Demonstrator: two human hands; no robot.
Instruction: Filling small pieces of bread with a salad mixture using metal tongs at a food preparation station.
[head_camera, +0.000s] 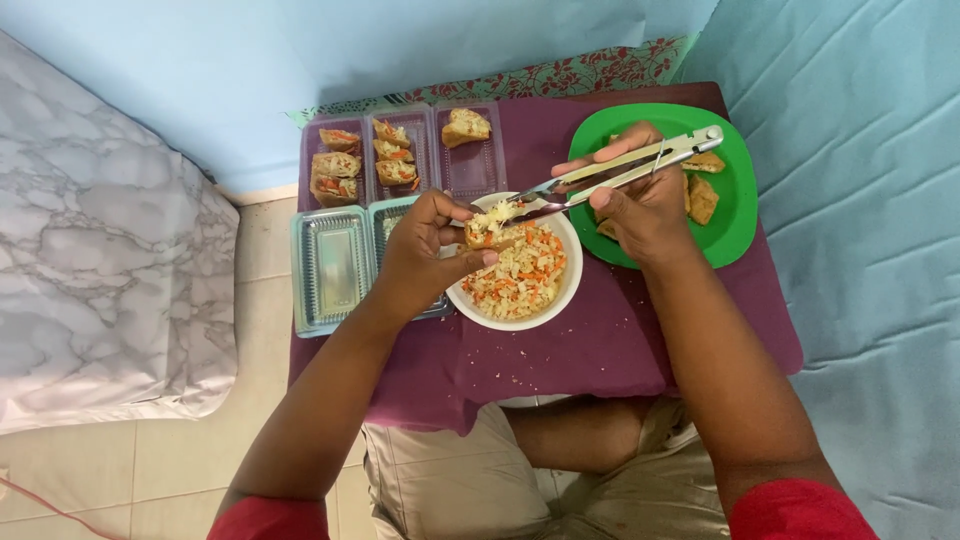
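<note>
bowl: white bowl (565, 290) sat mid-table on the purple cloth (620, 350), full of shredded veg filling (520, 275), white w/ orange bits. Used as ref for all below.
L hand: left hand (425, 250) was at bowl's left rim, fingers pinched round a fried tofu pocket (490, 228), held over the bowl's upper-left edge, cut side up.
R hand: right hand (645, 205) was just right of bowl, closed round metal tongs (620, 172). Tong tips reached left to the pocket, touching or nearly touching the filling on top; couldn't tell if tips gripped any.
plate: green plate (740, 190) was right of bowl, behind R hand. A few unfilled fried pieces (703, 198) on it, partly hidden by hand + tongs.
filled tray: clear plastic tray (470, 175) was behind bowl to the left. Filled pockets (365, 160) in its left and mid sections, one in the right section.
spare trays: more clear trays (330, 265) were left of bowl, partly under L wrist; contents hard to read.
lap: person's knees were below the table edge, on the near side of bowl.
risk 1: filling looked loose; overpacking or a shaky tong release could drop shreds onto the cloth, since the pocket hung at the rim, not bowl centre.
risk 2: pocket was held by fingertips only; a hard push from the tongs could split it or knock it into the bowl.
risk 3: L forearm was over the spare trays; a pullback could drag them off the table edge.
</note>
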